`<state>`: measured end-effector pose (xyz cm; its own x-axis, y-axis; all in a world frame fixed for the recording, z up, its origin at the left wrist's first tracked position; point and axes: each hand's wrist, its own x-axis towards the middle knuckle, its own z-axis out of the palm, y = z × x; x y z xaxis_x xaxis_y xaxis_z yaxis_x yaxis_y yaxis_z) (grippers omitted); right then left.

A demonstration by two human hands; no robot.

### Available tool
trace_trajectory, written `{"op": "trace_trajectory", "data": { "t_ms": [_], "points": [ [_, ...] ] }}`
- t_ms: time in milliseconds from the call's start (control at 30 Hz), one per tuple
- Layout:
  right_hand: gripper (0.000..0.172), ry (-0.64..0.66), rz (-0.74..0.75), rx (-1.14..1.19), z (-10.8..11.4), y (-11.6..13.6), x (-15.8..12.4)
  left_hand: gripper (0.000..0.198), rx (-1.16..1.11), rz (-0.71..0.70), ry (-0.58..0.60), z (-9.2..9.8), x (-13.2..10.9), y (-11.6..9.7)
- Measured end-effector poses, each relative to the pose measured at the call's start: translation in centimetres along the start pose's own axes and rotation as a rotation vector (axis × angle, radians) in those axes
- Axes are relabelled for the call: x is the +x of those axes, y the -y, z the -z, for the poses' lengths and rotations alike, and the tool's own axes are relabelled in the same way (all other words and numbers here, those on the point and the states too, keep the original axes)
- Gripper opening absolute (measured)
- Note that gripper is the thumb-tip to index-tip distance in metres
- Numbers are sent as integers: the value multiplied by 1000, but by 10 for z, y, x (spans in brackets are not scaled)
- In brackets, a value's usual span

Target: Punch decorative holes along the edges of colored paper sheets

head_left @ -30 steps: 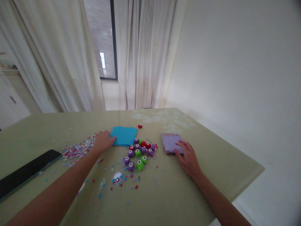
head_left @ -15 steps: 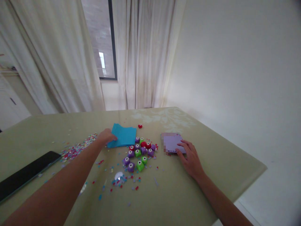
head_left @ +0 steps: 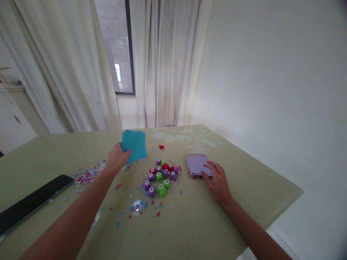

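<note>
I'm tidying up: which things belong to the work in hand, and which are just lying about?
In hand:
blue sheets, held by the left hand
purple stack, touched by the right hand

Seemingly lying about:
black flat device
paper bits
small coloured blocks

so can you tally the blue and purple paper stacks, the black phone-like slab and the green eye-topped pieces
Blue paper stack, in the left hand: 1
Purple paper stack, touched by the right hand: 1
Black phone-like slab: 1
Green eye-topped pieces: 4
Total: 7
</note>
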<state>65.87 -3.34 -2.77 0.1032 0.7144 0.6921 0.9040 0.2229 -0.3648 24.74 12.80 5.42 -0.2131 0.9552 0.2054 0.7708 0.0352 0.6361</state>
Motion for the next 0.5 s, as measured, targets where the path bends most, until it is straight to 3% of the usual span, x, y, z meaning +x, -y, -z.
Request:
{"op": "trace_trajectory", "data": {
  "t_ms": [67,133,167,233,300,400,433,500],
  "points": [
    [40,37,6,114,1,27,3,30,0,-64,-106,11,-27,-13],
    [48,182,11,333,-2,70,9,24,-14,-295,-292,12,-61,-25],
    [61,274,2,481,-5,94,13,19,-2,-422,-350,9,-78,-29],
    [82,444,-68,821,-18,145,21,15,69,-720,-331,-3,-110,-34],
    [70,518,-184,1063,-38,188,28,26,119,-929,-293,-14,-134,-32],
    [60,351,-503,1200,-69,218,30,37,132,-931,-282,-18,-152,-17],
    [59,294,-561,1231,-78,220,28,39,108,-904,-259,-15,-155,-11],
    [60,308,-599,1252,-90,213,22,48,37,-863,-159,-7,-161,4]
  ]
}}
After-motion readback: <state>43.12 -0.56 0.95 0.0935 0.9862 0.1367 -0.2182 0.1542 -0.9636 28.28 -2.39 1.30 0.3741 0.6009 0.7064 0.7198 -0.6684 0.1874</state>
